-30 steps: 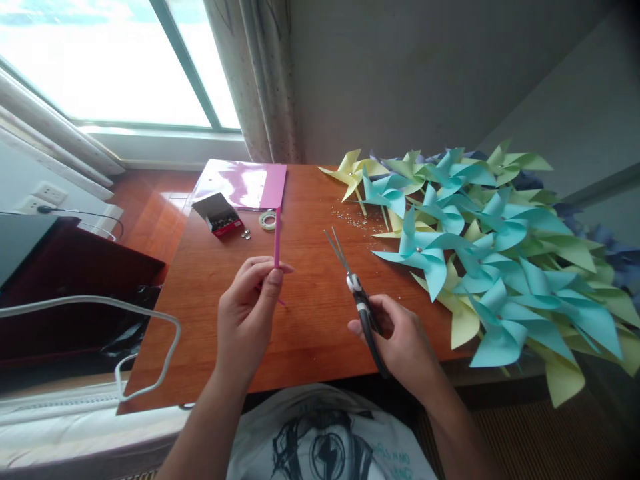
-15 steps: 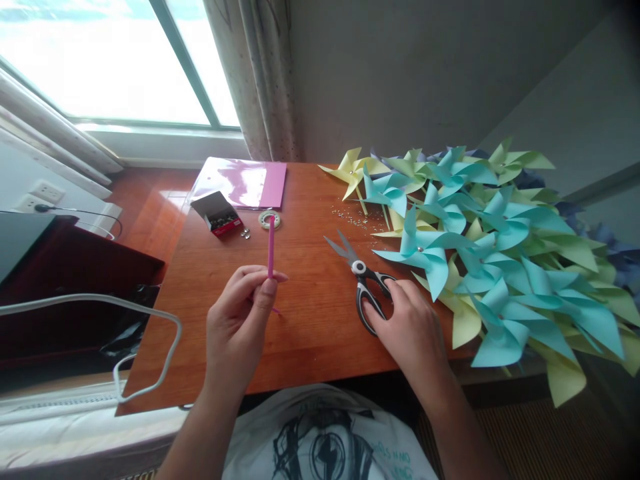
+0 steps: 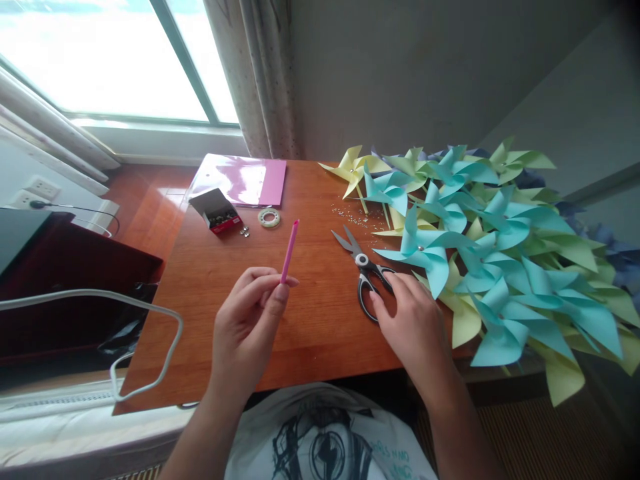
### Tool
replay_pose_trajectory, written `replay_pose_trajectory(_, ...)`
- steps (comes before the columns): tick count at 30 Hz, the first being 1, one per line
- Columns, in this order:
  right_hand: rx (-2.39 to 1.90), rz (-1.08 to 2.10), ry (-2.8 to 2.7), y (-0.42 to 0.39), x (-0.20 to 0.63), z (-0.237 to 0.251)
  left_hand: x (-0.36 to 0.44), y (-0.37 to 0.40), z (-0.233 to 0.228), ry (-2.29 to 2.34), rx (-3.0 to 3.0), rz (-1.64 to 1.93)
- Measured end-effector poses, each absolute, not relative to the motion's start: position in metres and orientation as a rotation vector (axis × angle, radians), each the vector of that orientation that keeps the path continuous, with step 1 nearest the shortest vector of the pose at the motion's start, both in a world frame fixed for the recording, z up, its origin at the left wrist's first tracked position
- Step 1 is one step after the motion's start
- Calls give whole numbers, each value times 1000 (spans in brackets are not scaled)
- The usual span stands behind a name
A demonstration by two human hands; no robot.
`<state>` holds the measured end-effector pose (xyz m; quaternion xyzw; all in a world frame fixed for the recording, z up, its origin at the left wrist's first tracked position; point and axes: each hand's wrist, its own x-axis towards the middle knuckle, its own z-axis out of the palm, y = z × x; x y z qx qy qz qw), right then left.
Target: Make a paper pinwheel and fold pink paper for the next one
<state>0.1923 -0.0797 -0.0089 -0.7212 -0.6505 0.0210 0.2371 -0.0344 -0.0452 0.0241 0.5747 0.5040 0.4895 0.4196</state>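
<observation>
My left hand pinches a thin pink tube between thumb and fingers. The tube points up, its top leaning to the right, and its lower part is hidden by the hand. Black-and-grey scissors lie on the table with their blades apart, pointing away from me. My right hand rests at their handles, fingers spread, thumb and fingertips at the loops without closing round them. Just right of this hand are the turquoise and yellow paper pinwheels.
A brown wooden table carries a small open box of metal bits, a roll of tape and a pack of pink paper. Tiny beads are scattered near the pinwheels. A white cable crosses the left edge.
The tube's top has swung right and my left hand has moved slightly right. The scissors have slid slightly away from me, and my right thumb has drawn back from the handle loop.
</observation>
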Motion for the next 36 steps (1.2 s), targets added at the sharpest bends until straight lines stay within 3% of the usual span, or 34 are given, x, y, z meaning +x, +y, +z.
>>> replay_pose_trajectory(6, -1462, 900, -1374, -74, 166, 29, -20, -50, 24, 1107, 1493, 1092)
replay_pose_trajectory(9, -1304, 1102, -1210, -65, 154, 41, -13, -53, 22, 1050, 1590, 1031)
replay_pose_trajectory(13, -1217, 1080, -1069, -55, 150, 44, -12, -56, 19, 1058, 1554, 1010)
replay_pose_trajectory(20, -1197, 1190, -865, -70, 144, 20, -16, -46, 18, 955, 638, 1287)
replay_pose_trajectory(25, -1261, 1040, -1018, -80, 125, -7, -12, -39, 22, 860, 219, 1319)
replay_pose_trajectory(36, -1365, 908, -1245, -88, 110, -21, 4, -48, 23, 703, 207, 1441)
